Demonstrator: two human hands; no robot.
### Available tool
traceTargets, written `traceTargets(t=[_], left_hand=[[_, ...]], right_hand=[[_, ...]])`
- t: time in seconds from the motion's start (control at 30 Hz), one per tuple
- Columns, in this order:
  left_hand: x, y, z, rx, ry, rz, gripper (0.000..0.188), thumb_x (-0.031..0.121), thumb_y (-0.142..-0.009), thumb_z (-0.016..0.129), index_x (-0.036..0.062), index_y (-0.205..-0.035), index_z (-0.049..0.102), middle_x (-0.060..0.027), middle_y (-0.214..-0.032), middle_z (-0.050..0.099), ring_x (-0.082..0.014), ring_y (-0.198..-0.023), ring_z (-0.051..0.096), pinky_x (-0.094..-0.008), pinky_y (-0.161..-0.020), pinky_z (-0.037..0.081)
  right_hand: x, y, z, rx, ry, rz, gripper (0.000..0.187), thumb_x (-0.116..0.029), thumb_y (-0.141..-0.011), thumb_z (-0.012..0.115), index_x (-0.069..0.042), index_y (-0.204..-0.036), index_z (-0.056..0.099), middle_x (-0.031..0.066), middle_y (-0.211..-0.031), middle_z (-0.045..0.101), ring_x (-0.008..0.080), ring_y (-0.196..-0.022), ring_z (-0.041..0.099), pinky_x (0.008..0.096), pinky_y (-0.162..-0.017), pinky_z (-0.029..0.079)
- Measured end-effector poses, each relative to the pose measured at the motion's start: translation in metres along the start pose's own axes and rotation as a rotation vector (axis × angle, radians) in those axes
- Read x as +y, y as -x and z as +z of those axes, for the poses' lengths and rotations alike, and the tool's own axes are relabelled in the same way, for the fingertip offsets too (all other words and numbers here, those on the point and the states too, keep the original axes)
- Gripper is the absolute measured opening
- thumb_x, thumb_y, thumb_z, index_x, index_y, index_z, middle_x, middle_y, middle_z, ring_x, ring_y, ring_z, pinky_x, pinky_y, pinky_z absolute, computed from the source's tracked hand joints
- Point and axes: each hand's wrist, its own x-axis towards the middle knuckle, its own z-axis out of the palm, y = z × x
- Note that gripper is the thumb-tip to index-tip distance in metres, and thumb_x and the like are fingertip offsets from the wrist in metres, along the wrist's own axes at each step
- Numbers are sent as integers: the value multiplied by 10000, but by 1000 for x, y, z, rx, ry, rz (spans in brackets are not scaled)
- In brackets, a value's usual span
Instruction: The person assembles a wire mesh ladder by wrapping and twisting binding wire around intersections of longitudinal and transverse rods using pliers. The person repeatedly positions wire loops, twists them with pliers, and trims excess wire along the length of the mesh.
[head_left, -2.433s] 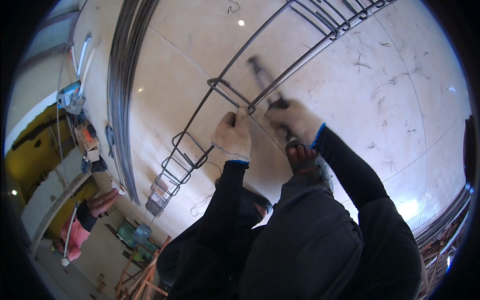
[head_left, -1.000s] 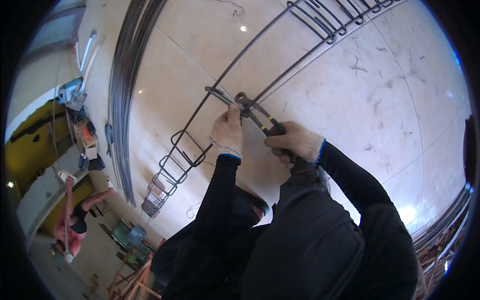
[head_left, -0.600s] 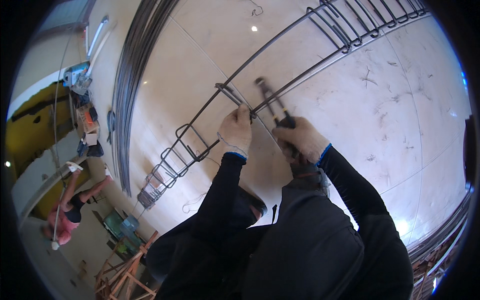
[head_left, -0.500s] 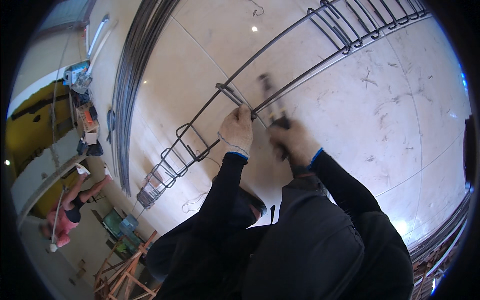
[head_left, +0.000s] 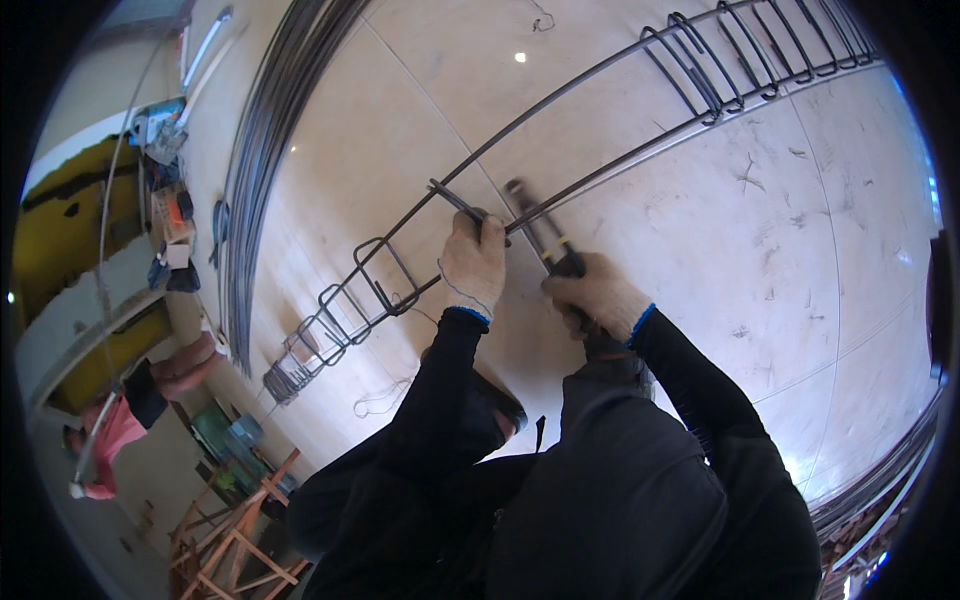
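My left hand (head_left: 473, 262), in a pale knit glove, is closed on a bent steel stirrup (head_left: 455, 201) where it meets the long rebar. The stirrup spans two long parallel bars (head_left: 590, 184) that run slantwise across the floor. My right hand (head_left: 606, 297), gloved alike, is wrapped round the dark handles of pincers (head_left: 566, 250) with yellow marks. Their head, slightly blurred, lies up by the nearer bar, right of my left hand. Whether the jaws grip a wire, I cannot make out.
More stirrups (head_left: 372, 262) sit on the bars at lower left, and several others (head_left: 700, 75) at upper right. A bundle of long bars (head_left: 262, 170) lies on the tiled floor to the left. At far left stands another person (head_left: 120, 425) in a pink top, near a wooden frame (head_left: 235, 540).
The pincers' head has swung left and down toward the nearer bar, close to my left hand. My left hand now grips the stirrup farther along it. The other person has shifted their stance.
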Motion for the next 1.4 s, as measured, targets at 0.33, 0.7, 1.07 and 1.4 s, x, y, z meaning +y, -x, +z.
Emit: traceTargets(t=[0.33,0.7,1.07,1.4], left_hand=[[-6,-2,-13,-62,-20,42,335,334,-1092,559,17,-1096,667,-249,-880,739,-476,-917,726,-563,-813,551],[-32,21,-13,138,-57,216,364,319,-1033,635,48,-791,646,-217,-710,622,-453,-728,632,-557,-704,467],[-24,20,-16,159,-49,63,319,322,-990,678,22,-899,735,-229,-806,692,-439,-817,680,-530,-754,512],[-26,16,-8,361,-63,194,227,229,-876,762,54,-748,695,-150,-740,695,-392,-746,686,-514,-699,516]], right_hand=[[0,3,9,-1,-111,-54,232,-199,-971,752,10,-951,652,78,-728,647,200,-565,665,361,-507,577],[13,-14,27,-105,53,-92,233,-176,-978,773,23,-1003,654,65,-740,644,176,-551,653,335,-481,555],[13,-30,43,-53,42,-137,212,-164,-984,740,22,-972,638,76,-731,644,173,-548,652,335,-490,565],[-22,-65,53,-48,272,-228,182,-174,-999,705,0,-994,654,71,-715,643,186,-547,642,343,-494,559]])
